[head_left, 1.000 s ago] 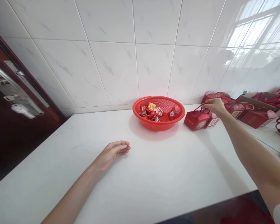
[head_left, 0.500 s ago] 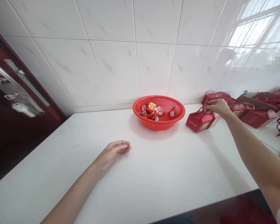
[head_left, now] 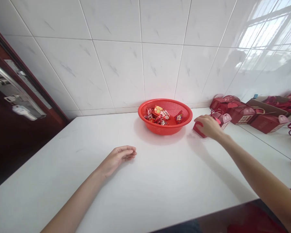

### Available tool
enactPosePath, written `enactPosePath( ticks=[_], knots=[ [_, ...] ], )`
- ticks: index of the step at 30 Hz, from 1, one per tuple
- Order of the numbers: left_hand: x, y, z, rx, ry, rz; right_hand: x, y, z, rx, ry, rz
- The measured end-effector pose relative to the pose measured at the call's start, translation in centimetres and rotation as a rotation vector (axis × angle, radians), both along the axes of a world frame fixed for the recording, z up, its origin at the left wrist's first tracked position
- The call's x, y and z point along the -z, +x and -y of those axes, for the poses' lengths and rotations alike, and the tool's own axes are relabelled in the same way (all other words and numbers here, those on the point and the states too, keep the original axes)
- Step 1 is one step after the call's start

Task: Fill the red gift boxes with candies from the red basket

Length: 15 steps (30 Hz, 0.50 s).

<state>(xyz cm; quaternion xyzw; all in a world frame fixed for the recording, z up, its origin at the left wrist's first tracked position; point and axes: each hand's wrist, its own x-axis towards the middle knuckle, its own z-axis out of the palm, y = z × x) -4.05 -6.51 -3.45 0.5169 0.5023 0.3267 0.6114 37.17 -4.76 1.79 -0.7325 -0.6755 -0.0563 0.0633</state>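
The (head_left: 207, 127) right hand covers most of a small red gift box (head_left: 198, 130), so only its corner shows past the knuckles, and its print and handle are hidden. The box stands on the tabletop (head_left: 160, 187) just beside the rim of a red plastic mesh basket (head_left: 165, 104), not touching it as far as the view shows. The right hand's fingers (head_left: 200, 120) curve over the top of the box and appear closed on it, though how firmly cannot be seen. The left hand (head_left: 118, 157) lies apart on the tabletop, holding nothing, with its fingers (head_left: 129, 150) loosely curled. Wrapped sweets (head_left: 157, 116) fill the bottom of the basket, too small and jumbled to read. More red gift boxes (head_left: 240, 116) crowd the right side, partly overlapping, with a cardboard carton (head_left: 259, 103) behind them, cut off by the frame. The pale tabletop meets a wall of white marble-look tiles (head_left: 116, 68), where a bright window reflection (head_left: 264, 30) falls. On the left is a dark wooden door with a metal lever handle (head_left: 16, 103), and a red shape (head_left: 254, 220) past the near edge is too blurred to make out
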Motion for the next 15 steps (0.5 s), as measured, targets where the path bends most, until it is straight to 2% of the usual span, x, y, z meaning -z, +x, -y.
enactPosePath(
  ticks=[3,6,10,15],
  knots=[
    [-0.2,0.1,0.1,0.006,0.002,0.002,2.2,-1.8,-0.1,-0.011,-0.144,-0.002],
    [-0.3,0.1,0.3,0.003,-0.003,0.012,3.5,-1.9,-0.7,0.070,-0.228,0.008],
    [-0.3,0.2,0.4,0.000,-0.010,0.013,4.3,-0.7,-1.9,0.180,-0.242,0.013],
    [-0.3,0.2,0.3,-0.003,-0.022,0.009,4.7,1.0,-3.1,0.245,-0.206,-0.001]
  ],
)
